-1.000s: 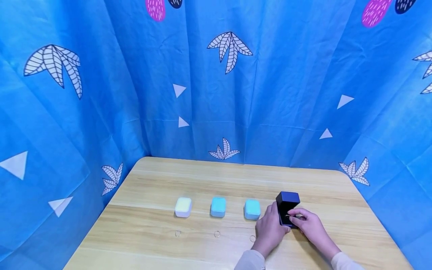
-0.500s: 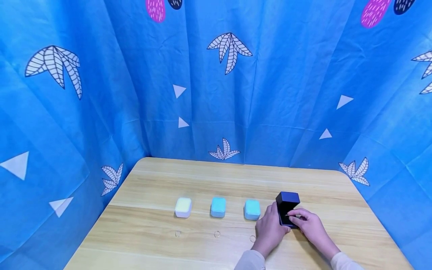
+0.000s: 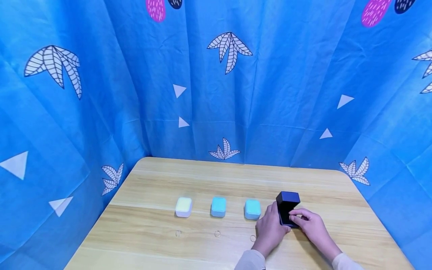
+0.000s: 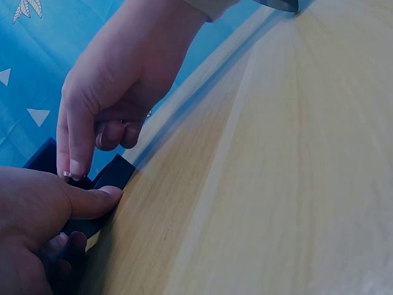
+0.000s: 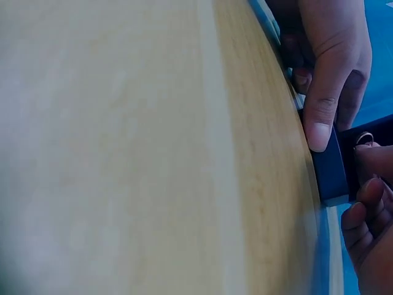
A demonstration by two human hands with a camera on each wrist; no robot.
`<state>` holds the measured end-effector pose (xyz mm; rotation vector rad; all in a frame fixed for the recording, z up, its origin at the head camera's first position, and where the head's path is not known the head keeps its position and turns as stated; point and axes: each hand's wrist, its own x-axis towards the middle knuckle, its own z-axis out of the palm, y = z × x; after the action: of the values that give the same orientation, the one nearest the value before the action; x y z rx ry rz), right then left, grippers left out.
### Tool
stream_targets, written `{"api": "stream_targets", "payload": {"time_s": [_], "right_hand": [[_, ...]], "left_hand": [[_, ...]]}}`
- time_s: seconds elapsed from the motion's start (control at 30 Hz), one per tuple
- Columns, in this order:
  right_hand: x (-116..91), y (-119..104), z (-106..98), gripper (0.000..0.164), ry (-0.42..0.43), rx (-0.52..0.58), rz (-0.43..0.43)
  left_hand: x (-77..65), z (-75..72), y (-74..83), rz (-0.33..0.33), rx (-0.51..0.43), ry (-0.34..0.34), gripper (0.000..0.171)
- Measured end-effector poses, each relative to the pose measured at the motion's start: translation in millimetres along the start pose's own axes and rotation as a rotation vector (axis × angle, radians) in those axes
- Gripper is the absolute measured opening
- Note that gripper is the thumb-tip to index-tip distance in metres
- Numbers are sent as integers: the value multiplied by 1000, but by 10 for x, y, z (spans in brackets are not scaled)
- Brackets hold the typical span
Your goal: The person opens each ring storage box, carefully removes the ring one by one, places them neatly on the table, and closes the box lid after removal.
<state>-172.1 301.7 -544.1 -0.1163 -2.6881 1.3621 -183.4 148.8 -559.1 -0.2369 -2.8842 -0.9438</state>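
Observation:
A dark navy ring box (image 3: pixel 289 196) stands on the table with its lid raised. My left hand (image 3: pixel 271 228) grips the box from its left side, thumb along the front wall. Over the opening is my right hand (image 3: pixel 312 226), thumb and index finger together inside the box. The right wrist view shows a thin ring (image 5: pixel 364 133) pinched at those fingertips, partly covered by them. How deep the ring sits in the box's dark lining cannot be told. In the left wrist view the box's front wall (image 4: pixel 116 172) shows under my left thumb.
Left of the hands, a row holds a white box with a pale-yellow top (image 3: pixel 183 207) and two turquoise boxes, the middle one (image 3: pixel 218 207) and the right one (image 3: pixel 252 209). Thin rings (image 3: pixel 217 234) lie before them. A blue curtain (image 3: pixel 216 93) surrounds the wooden table (image 3: pixel 152 225).
My right fingertips have shifted slightly right within the box; the small glint beside them in the head view is now out of sight. My left hand and the box stay in place.

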Motion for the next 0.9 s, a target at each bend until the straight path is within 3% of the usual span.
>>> {"api": "stream_targets", "payload": {"time_s": [0.63,0.9], "right_hand": [[-210,-40,-148,26,-47,43,153],[-360,-40,-214,24,-110,27,214]], "left_hand": [[-8,-5,0,-2,1,-10,91],[-7,8,5,-11,-33,-14,92]]}}
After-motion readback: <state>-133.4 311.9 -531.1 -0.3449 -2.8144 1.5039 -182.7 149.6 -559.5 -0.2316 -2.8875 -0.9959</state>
